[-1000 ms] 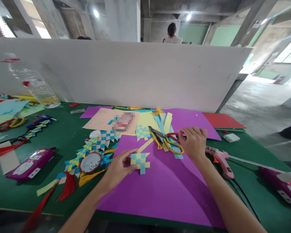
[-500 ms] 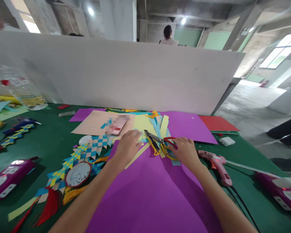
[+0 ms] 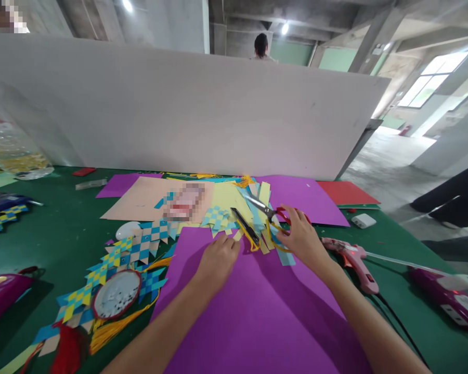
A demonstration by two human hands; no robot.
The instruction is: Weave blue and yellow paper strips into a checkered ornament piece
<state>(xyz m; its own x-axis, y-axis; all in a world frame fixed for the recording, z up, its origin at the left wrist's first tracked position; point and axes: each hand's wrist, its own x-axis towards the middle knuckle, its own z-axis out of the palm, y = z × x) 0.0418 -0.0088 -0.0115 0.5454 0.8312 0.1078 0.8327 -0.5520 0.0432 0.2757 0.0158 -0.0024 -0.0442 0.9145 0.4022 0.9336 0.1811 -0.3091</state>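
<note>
My right hand (image 3: 302, 239) is closed around the red handles of a pair of scissors (image 3: 262, 204), whose blades point away to the left. My left hand (image 3: 219, 259) rests low over the purple sheet (image 3: 253, 322), its fingers curled. A pale yellow paper strip (image 3: 238, 235) shows its end at those fingertips; the rest is hidden beneath the hand. Between the hands lies a black and yellow cutter knife (image 3: 246, 228). Just behind are a checked woven paper piece (image 3: 217, 217) and loose yellow and blue strips (image 3: 264, 193).
Left of the purple sheet lie blue-yellow woven paper pieces (image 3: 115, 254), a round white disc with a red rim (image 3: 117, 294) and a red tassel (image 3: 66, 348). A pink glue gun (image 3: 351, 257) sits on the right. Across the back stands a white board (image 3: 195, 114).
My right hand has lifted the scissors and shifted them slightly right. My left hand has drawn back toward me, onto the pale yellow strip, with its fingers curling. The camera view has turned slightly.
</note>
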